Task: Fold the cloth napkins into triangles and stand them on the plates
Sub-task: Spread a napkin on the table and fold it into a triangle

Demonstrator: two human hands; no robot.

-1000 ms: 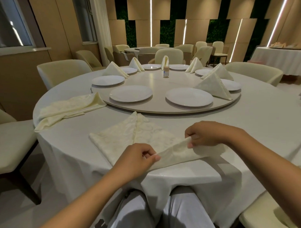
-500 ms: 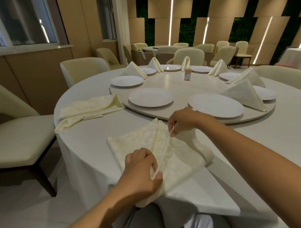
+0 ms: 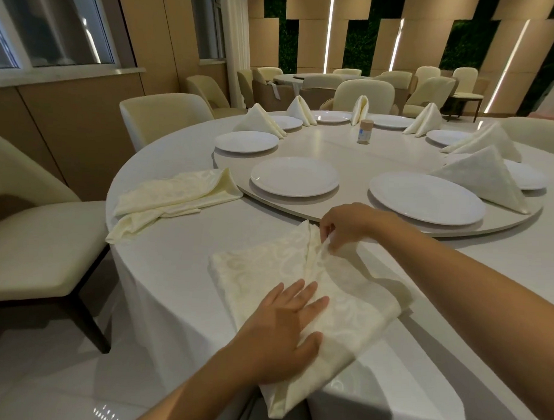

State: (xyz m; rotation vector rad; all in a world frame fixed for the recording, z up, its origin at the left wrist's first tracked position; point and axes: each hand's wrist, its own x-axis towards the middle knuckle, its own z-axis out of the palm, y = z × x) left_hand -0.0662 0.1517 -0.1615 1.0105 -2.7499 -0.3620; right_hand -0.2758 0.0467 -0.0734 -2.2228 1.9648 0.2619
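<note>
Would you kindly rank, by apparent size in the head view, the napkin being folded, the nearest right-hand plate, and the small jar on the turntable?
1. Napkin being folded, though it lies nearest the camera
2. Nearest right-hand plate
3. Small jar, farthest away

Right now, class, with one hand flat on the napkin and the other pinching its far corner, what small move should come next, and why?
Probably lay the pinched flap down along the centre fold. The right hand holds it raised and rumpled, while the left hand pins the napkin flat, so it is not yet a clean triangle.
</note>
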